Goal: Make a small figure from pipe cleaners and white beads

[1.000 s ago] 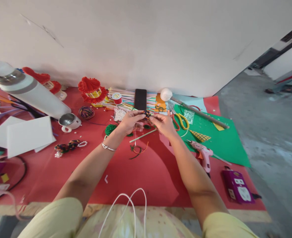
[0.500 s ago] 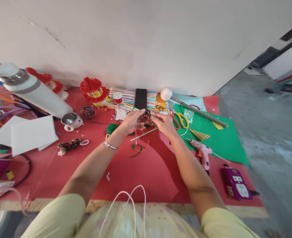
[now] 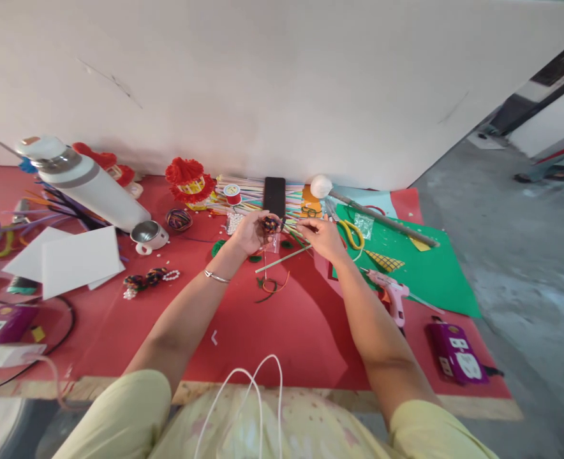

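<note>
In the head view my left hand (image 3: 252, 234) is closed around a small dark multicoloured yarn ball (image 3: 270, 224), held above the red table. A little to its right, my right hand (image 3: 324, 237) has thumb and fingertips pinched together. Whatever lies in that pinch is too small to make out. Below the hands lie a pale thin stick (image 3: 282, 260) and loose orange and dark green strands (image 3: 273, 287). Green yarn (image 3: 217, 247) and a packet of white beads (image 3: 235, 222) are beside my left hand. Yellow-handled scissors (image 3: 352, 234) lie right of my right hand.
A white bottle (image 3: 97, 190) and steel-lined mug (image 3: 148, 237) stand left. Behind the hands are a black phone (image 3: 275, 196) and thread spool (image 3: 232, 194). A pink glue gun (image 3: 391, 293) and purple power box (image 3: 457, 354) lie right. White cords (image 3: 258, 382) hang in front of me.
The yarn ball was between both hands; now only my left hand holds it, further left. My right hand has drawn slightly right, widening the gap. The view has shifted a little.
</note>
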